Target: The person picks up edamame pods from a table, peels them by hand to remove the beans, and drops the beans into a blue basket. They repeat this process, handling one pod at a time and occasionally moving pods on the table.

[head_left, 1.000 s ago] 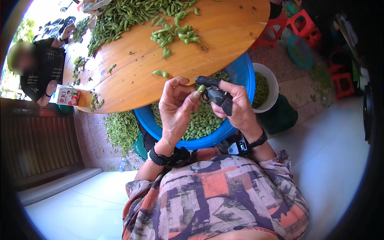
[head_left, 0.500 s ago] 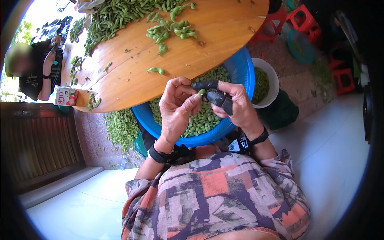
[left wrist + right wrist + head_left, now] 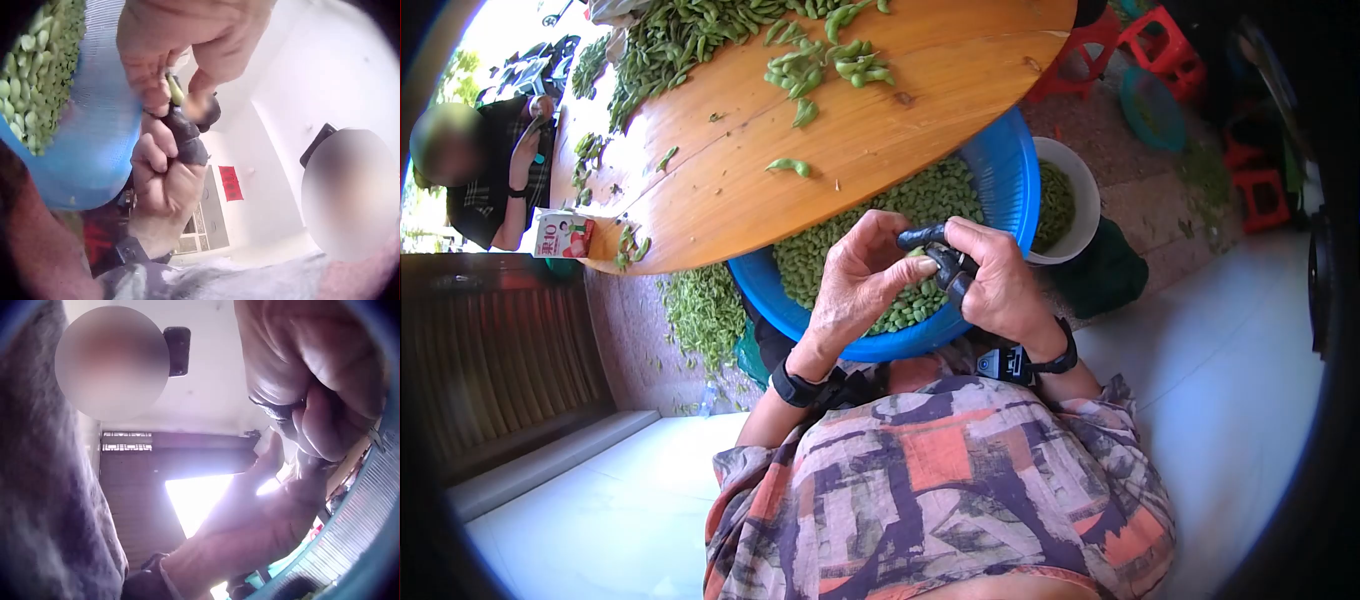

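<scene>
Over a blue basin (image 3: pixel 880 350) of shelled green beans (image 3: pixel 825 255), both hands meet at one small green soybean pod (image 3: pixel 175 91). My left hand (image 3: pixel 862 280) pinches the pod between its thumb and fingers. Black coverings wrap the thumb and index finger of my right hand (image 3: pixel 997 285), which grips the pod's other end. Part of the pod is hidden by the fingers in the head view. In the left wrist view the pod shows as a pale green strip against the black thumb covering. The right wrist view shows the hands dark and backlit.
A wooden table (image 3: pixel 730 205) bears a heap of pods (image 3: pixel 675 65) and one pod (image 3: pixel 788 167) near its edge. A white bucket (image 3: pixel 1092 205) of green husks stands right of the basin. Husks (image 3: pixel 700 315) lie on the floor. Another person (image 3: pixel 488 200) sits at the left by a carton (image 3: pixel 563 236).
Both hands have moved slightly lower and closer together, and the pod has sunk further between the fingers. The other person's hands have come together near the table's edge.
</scene>
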### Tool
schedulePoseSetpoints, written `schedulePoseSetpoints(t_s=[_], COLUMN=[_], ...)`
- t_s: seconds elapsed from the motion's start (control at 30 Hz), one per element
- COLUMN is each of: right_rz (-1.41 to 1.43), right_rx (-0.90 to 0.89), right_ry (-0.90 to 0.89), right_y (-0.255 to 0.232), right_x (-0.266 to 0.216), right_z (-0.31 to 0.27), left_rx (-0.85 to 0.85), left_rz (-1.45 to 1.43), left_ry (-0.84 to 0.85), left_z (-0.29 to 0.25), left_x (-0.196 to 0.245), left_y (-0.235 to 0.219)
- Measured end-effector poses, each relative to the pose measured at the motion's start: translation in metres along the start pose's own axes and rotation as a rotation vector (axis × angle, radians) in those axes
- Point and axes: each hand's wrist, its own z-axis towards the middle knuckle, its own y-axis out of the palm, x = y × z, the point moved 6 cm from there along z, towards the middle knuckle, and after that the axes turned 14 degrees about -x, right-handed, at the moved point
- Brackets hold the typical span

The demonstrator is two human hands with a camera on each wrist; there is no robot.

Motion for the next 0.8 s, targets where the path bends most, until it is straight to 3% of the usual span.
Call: schedulePoseSetpoints(t_s=[0.03,0.1,0.13,0.17,0.23,0.4,0.47,0.6,0.67,0.8], right_rz=[-0.062,-0.034,-0.068,-0.103,-0.117,-0.198,-0.274,-0.297,-0.264,-0.237], right_rx=[0.010,0.036,0.033,0.031,0.041,0.062,0.100,0.106,0.098,0.086], right_ry=[0.001,-0.037,-0.037,-0.037,-0.048,-0.055,-0.062,-0.057,-0.080,-0.069], right_y=[0.002,0.004,0.004,0.005,0.010,0.020,0.021,0.024,0.024,0.028], right_x=[-0.001,0.000,0.002,0.003,0.003,0.000,-0.001,-0.001,-0.001,-0.001], right_z=[0.000,0.000,-0.001,-0.001,-0.001,-0.003,-0.005,-0.006,-0.006,-0.005], left_rx=[0.003,-0.010,-0.023,-0.022,-0.068,-0.016,0.079,0.058,0.052,0.045], left_rz=[-0.001,0.303,0.612,0.610,0.907,0.734,0.969,0.925,0.714,0.601], left_ry=[-0.001,0.063,0.095,0.094,0.042,0.101,0.192,0.193,0.035,-0.137], left_z=[0.000,0.000,-0.003,-0.005,-0.010,-0.014,-0.015,-0.012,-0.010,-0.007], left_x=[-0.001,0.007,0.020,0.026,0.031,0.017,0.025,0.023,0.015,0.000], left_y=[-0.002,-0.004,-0.001,-0.001,0.005,0.006,0.009,0.005,0.000,-0.005])
